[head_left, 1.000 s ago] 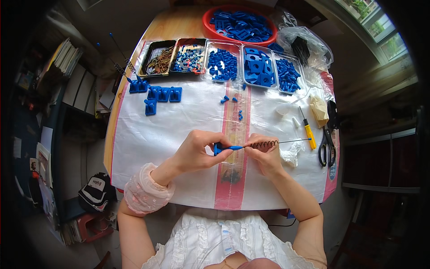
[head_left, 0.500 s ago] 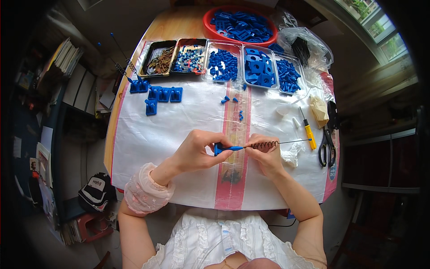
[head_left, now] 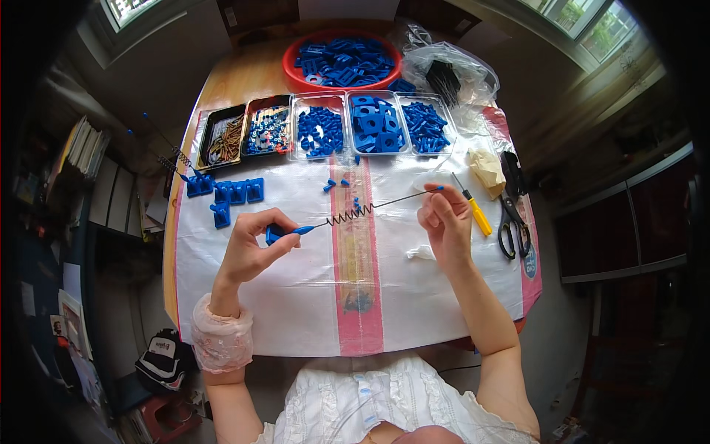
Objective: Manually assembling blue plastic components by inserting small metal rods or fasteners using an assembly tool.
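Note:
My left hand point(head_left: 250, 248) pinches a blue plastic piece point(head_left: 274, 235) with a pointed blue cone point(head_left: 304, 230) on its right side. From the cone a dark coiled wire point(head_left: 352, 214) slants up to the right, ending in a small blue tip point(head_left: 440, 188). The fingers of my right hand point(head_left: 452, 226) are curled and closed at the wire's far end, just by that tip. Several loose blue pegs point(head_left: 329, 185) lie beyond the coil. To the left stand several blue bases point(head_left: 235, 193), and two upright coiled wires point(head_left: 182, 157) rise beside them.
Across the back sit trays of screws point(head_left: 224, 140), small nuts point(head_left: 268, 124) and blue parts point(head_left: 376, 124), before a red basin point(head_left: 289, 72) of blue pieces. On the right lie a yellow screwdriver point(head_left: 479, 217), black scissors point(head_left: 512, 229), a crumpled tissue point(head_left: 421, 253) and a plastic bag point(head_left: 470, 78).
My hands have moved apart: the left to the left with the blue piece, the right from the cone to the wire's tipped end. The whole coil now shows between them. The view has shifted.

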A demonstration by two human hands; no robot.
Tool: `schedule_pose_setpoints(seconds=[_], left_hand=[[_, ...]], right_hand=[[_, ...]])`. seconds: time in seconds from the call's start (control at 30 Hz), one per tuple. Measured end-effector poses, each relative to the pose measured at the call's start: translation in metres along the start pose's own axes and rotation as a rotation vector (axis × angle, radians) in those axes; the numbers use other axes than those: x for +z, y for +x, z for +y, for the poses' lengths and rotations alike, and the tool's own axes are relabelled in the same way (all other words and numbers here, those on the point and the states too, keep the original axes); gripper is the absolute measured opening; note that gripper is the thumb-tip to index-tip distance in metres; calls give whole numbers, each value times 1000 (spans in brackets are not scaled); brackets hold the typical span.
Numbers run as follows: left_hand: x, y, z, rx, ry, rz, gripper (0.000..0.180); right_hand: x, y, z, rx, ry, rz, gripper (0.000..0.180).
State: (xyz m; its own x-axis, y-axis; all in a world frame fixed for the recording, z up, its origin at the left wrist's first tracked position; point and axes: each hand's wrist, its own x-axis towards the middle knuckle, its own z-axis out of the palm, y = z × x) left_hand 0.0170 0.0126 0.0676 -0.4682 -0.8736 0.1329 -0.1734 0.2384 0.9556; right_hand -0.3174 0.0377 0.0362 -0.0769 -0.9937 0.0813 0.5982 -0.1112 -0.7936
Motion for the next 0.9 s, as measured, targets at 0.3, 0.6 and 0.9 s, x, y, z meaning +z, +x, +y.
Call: schedule_pose_setpoints(seconds=[0.3, 0.6, 0.9], left_hand=[[-4, -1, -4, -30, 23, -15, 9], [0, -1, -2, 27, 52, -3, 10], [4, 2, -3, 85, 94, 2, 9]], right_hand=[[-6, 4, -3, -52, -54, 45, 12], [-10, 4, -7, -106, -53, 48, 9], [-7, 4, -15, -142, -105, 43, 8]])
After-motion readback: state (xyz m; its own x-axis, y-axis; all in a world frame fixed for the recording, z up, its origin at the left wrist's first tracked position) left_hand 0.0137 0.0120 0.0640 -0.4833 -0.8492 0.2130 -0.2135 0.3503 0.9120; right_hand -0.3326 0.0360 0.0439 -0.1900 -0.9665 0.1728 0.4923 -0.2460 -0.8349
